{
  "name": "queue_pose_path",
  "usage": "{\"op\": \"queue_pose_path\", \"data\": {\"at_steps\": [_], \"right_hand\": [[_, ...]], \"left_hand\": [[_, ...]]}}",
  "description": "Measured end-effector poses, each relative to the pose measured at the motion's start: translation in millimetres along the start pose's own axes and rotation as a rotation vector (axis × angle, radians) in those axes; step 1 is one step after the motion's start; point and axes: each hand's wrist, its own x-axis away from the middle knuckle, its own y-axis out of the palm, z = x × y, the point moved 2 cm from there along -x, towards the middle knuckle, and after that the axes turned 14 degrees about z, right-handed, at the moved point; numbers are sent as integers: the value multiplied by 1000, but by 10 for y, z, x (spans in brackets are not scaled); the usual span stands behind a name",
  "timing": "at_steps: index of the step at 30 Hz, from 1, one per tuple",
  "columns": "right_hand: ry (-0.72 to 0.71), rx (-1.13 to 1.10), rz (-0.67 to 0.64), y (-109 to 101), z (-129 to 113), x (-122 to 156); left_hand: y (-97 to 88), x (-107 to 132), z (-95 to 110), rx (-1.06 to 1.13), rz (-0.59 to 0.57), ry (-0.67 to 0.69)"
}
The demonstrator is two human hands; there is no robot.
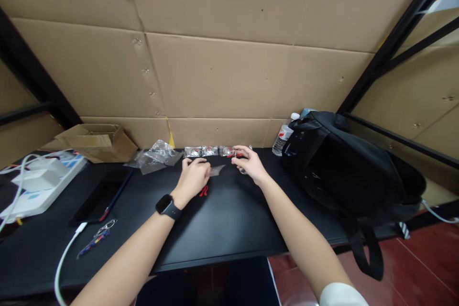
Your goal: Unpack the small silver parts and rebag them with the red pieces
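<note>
At the left of the frame, a white power strip [66, 180] is seen beside a dark phone [100, 196], with a brown paper bag [96, 146] set behind them on the black surface [229, 229]. Crumpled clear film [158, 155] is spread to the right of the bag. Near the centre, a thin clear sleeve [217, 170] appears to be pinched in the fingers of the left hand [193, 178], red cord [203, 191] showing just below; a row of clear packets [192, 152] is ranged behind, close to the cardboard wall [218, 81]. Right of centre, a small shiny item [243, 171] seems to be grasped in the curled fingers of the right hand [253, 167], though it is mostly hidden. Such thin film is judged best held lightly by one edge, its mouth kept uncreased; the small item is best steadied by its tip, with any loose cord gathered clear of the sleeve. Farther right, a water bottle [283, 136] is partly covered by a black backpack [337, 167].
</note>
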Motion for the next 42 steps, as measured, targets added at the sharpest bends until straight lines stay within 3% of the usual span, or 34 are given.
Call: {"op": "queue_pose_path", "data": {"at_steps": [3, 9, 14, 19, 24, 30, 34, 42], "right_hand": [[-6, 18, 14, -36, 24, -30], [-53, 56, -44, -21, 44, -23], [-288, 369, -135, -51, 39, -11], [-504, 669, -263, -78, 6, 30], [-473, 737, -345, -107, -54, 58], [-287, 792, -533, -127, -67, 122], [-317, 881, -475, -94, -14, 126], [-437, 905, -381, 38, 61, 115]], "left_hand": [[96, 34, 103, 124, -150, 108], [102, 130, 25, 217, -306, 135], [59, 170, 56, 248, -337, 228], [8, 170, 100, 272, -404, 218], [19, 193, 91, 258, -439, 219], [48, 229, 104, 195, -375, 244], [51, 242, 101, 165, -343, 252], [71, 252, 58, 163, -388, 268]]}}
